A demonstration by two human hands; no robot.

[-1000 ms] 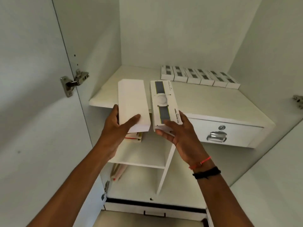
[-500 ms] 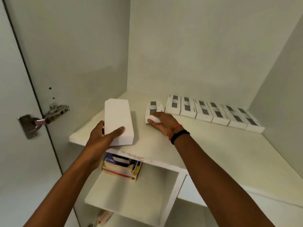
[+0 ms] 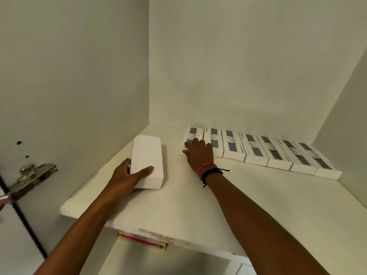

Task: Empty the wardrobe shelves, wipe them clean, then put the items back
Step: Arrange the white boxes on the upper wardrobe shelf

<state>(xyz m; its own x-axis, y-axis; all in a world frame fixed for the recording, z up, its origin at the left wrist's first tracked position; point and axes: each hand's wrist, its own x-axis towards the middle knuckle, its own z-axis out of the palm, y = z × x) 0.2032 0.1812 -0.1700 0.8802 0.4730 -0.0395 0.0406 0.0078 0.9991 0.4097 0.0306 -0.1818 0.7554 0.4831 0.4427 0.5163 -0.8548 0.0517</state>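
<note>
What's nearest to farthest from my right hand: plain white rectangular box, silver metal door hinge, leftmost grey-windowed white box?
1. Leftmost grey-windowed white box, under the right hand.
2. Plain white rectangular box, left.
3. Silver metal door hinge, far left.

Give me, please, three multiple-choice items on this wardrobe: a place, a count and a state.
1. Where is the plain white box? A) on the shelf, left of the row; B) in a drawer; C) atop the row.
2. How many printed boxes form the row? A) three; B) seven; C) twelve.
3. What does the left hand do? A) hangs free; B) holds a cloth; C) grips the plain white box.
A: it lies beside the row. B: seven line the back wall. C: thumb on top, fingers alongside.
</note>
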